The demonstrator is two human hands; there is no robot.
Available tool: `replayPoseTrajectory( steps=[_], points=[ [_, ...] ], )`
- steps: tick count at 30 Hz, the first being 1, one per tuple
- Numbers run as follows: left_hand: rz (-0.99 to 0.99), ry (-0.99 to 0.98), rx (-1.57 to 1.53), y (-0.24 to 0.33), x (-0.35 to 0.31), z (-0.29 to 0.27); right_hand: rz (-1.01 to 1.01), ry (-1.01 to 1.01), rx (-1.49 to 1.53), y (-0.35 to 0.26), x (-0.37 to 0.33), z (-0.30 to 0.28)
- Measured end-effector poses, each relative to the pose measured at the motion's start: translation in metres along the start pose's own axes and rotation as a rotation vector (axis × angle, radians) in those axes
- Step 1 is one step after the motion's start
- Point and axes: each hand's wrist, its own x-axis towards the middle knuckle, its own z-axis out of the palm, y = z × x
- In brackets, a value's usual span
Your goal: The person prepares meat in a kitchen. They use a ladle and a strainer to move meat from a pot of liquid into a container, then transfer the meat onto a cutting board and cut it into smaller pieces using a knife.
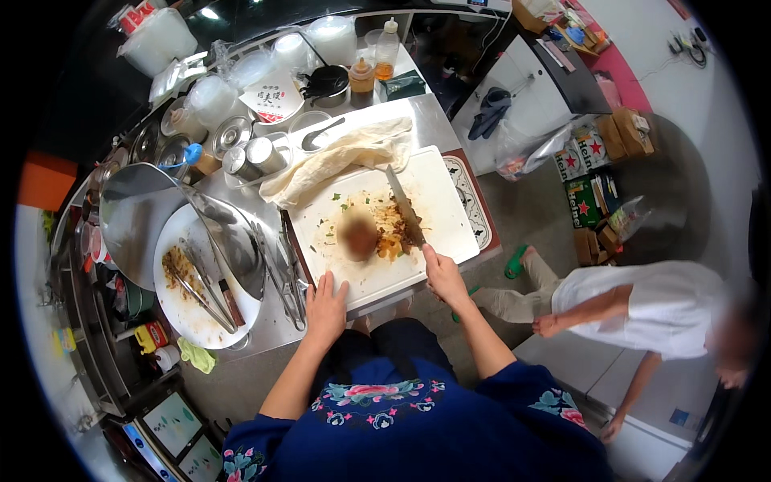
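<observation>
My right hand [444, 277] grips the handle of a kitchen knife [404, 205] at the front right of a white cutting board [450, 201]. The blade points away from me across the board. Chopped brown food [392, 234] lies along its left side, with green bits and sauce scattered about. A blurred, round brownish thing [357, 234] sits left of the pile; its kind cannot be made out. My left hand [327, 309] rests with fingers apart on the board's near left edge, holding nothing. Along the far edge lies a crumpled cream cloth [345, 165].
Left of the board, a white plate [193, 317] holds food scraps and tongs [207, 297] behind a curved metal shield [229, 241]. Squeeze bottles [362, 83], metal canisters [263, 154] and tubs crowd the back. At the right stands another person [642, 309] in a white shirt.
</observation>
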Motion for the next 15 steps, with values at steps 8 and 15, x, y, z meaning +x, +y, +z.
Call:
replayPoseTrajectory(
  steps=[8, 15],
  points=[
    [-0.032, -0.05, -0.003, 0.001, 0.001, -0.002, -0.15, 0.019, 0.074, 0.019, 0.018, -0.015],
    [-0.063, -0.076, 0.013, 0.003, 0.002, -0.004, -0.172, -0.026, 0.006, 0.021, 0.018, -0.036]
  ],
)
